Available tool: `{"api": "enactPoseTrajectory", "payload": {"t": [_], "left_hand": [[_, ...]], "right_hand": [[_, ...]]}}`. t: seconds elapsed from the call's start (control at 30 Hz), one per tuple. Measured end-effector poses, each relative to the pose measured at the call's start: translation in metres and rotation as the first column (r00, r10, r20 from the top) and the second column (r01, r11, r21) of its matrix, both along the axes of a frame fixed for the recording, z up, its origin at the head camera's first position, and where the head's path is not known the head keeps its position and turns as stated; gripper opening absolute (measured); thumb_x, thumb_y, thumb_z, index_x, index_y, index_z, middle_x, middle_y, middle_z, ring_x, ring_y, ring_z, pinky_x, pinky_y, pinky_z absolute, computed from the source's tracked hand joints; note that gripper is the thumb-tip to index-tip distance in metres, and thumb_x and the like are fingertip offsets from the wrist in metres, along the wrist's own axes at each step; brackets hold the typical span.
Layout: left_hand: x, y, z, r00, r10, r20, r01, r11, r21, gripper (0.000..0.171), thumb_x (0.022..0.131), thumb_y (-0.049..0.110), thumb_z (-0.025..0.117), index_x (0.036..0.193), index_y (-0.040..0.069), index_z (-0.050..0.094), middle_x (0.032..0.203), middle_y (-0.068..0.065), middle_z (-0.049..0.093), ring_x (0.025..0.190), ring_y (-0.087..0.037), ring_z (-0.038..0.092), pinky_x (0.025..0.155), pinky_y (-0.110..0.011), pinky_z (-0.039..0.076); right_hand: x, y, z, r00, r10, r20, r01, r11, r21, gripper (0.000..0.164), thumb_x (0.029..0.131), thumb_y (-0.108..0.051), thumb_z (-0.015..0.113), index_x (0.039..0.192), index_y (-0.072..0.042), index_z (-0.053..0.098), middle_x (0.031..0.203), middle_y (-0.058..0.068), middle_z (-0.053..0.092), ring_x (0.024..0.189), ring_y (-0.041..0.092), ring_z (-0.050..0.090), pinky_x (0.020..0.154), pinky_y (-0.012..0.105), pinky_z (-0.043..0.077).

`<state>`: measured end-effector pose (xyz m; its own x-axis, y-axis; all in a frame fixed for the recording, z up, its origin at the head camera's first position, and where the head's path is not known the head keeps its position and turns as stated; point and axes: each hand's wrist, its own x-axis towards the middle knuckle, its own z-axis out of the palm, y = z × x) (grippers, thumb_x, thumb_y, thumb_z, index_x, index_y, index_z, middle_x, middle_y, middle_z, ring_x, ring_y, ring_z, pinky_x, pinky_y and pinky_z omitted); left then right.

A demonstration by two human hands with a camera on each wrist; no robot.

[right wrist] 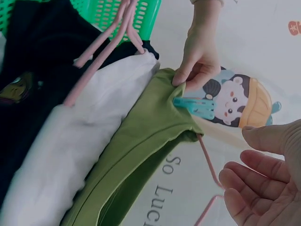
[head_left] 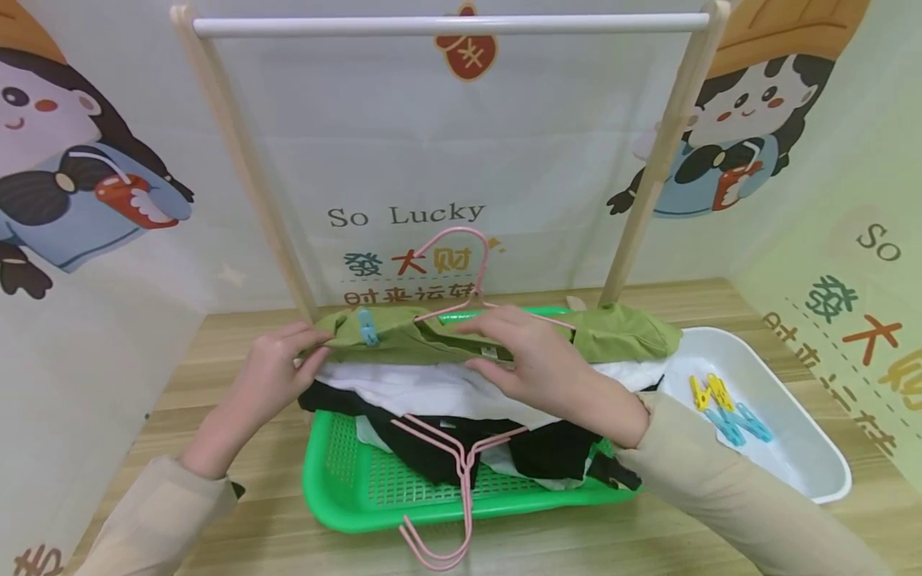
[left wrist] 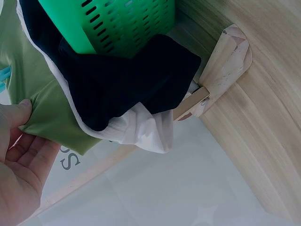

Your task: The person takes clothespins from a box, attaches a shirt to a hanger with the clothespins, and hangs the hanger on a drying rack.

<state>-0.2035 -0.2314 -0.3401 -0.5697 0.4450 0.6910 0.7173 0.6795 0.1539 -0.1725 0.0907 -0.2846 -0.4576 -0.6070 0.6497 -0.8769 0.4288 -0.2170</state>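
A green garment lies across the pile, with a pink hanger in its opening, hook upward. My left hand pinches the garment's left end between thumb and fingers, as the left wrist view also shows on the green cloth. Beside those fingers a blue clothespin grips the fabric. Over the opening is my right hand; in the right wrist view its fingers are loosely bent with nothing between them. Under the green cloth lie a white garment and black clothing.
A green basket holds the pile, and pink hangers hang over its front rim. To the right, a white tray contains yellow clothespins and blue clothespins. Behind stands a wooden rack with a white bar.
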Motion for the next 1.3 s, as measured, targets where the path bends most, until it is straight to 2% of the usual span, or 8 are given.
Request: {"api": "enactPoseTrajectory", "payload": {"t": [0.2, 0.53, 0.83, 1.07, 1.2, 1.3], "left_hand": [[0.0, -0.001, -0.002, 1.0, 0.004, -0.004, -0.004, 1.0, 0.002, 0.02, 0.067, -0.014, 0.073, 0.086, -0.008, 0.069, 0.077, -0.013, 0.066, 0.06, -0.017, 0.059, 0.049, -0.029, 0.049], [-0.001, -0.001, -0.003, 1.0, -0.004, -0.012, 0.004, 1.0, 0.002, 0.021, 0.067, -0.014, 0.074, 0.086, -0.008, 0.069, 0.078, -0.013, 0.067, 0.059, -0.016, 0.058, 0.049, -0.029, 0.048], [0.0, -0.001, -0.002, 1.0, -0.01, -0.013, 0.01, 1.0, 0.006, 0.021, 0.067, -0.015, 0.074, 0.086, -0.008, 0.069, 0.077, -0.013, 0.066, 0.058, -0.016, 0.058, 0.049, -0.027, 0.049], [0.001, -0.002, -0.001, 1.0, -0.001, -0.016, 0.001, 1.0, 0.004, 0.021, 0.066, -0.014, 0.074, 0.086, -0.009, 0.069, 0.077, -0.014, 0.066, 0.057, -0.016, 0.058, 0.048, -0.027, 0.048], [0.002, -0.001, 0.0, 1.0, 0.007, -0.013, -0.007, 1.0, -0.001, 0.021, 0.067, -0.014, 0.074, 0.086, -0.008, 0.069, 0.077, -0.013, 0.066, 0.057, -0.015, 0.058, 0.048, -0.026, 0.048], [0.002, 0.0, 0.0, 1.0, 0.007, -0.014, -0.007, 1.0, -0.003, 0.02, 0.067, -0.013, 0.074, 0.086, -0.007, 0.069, 0.077, -0.012, 0.066, 0.058, -0.015, 0.057, 0.048, -0.027, 0.048]], "right_hand": [[0.0, 0.017, -0.006, 0.999, -0.018, -0.038, 0.018, 1.0, -0.023, 0.033, 0.074, -0.003, 0.077, 0.104, 0.001, 0.064, 0.098, 0.012, 0.066, 0.09, 0.024, 0.062, 0.075, 0.034, 0.053], [0.006, 0.045, -0.008, 0.996, -0.086, 0.028, 0.086, 0.996, -0.015, 0.034, 0.074, 0.0, 0.077, 0.105, 0.0, 0.065, 0.1, 0.011, 0.067, 0.086, 0.023, 0.063, 0.068, 0.033, 0.053], [0.009, 0.071, -0.011, 0.992, -0.124, -0.003, 0.123, 0.991, -0.053, 0.036, 0.069, 0.004, 0.078, 0.103, 0.001, 0.066, 0.1, 0.011, 0.068, 0.089, 0.025, 0.065, 0.068, 0.037, 0.054], [0.013, 0.092, -0.013, 0.973, -0.229, 0.032, 0.231, 0.972, -0.044, 0.036, 0.069, 0.002, 0.079, 0.102, 0.0, 0.066, 0.097, 0.01, 0.068, 0.083, 0.023, 0.064, 0.063, 0.038, 0.054], [0.017, 0.109, -0.017, 0.955, -0.294, 0.038, 0.295, 0.955, -0.038, 0.038, 0.067, 0.003, 0.08, 0.102, 0.002, 0.066, 0.095, 0.012, 0.068, 0.081, 0.025, 0.064, 0.062, 0.039, 0.053], [0.02, 0.123, -0.022, 0.937, -0.348, 0.023, 0.349, 0.936, -0.043, 0.041, 0.064, 0.005, 0.08, 0.102, 0.002, 0.066, 0.092, 0.012, 0.068, 0.077, 0.024, 0.064, 0.06, 0.036, 0.052]]}}
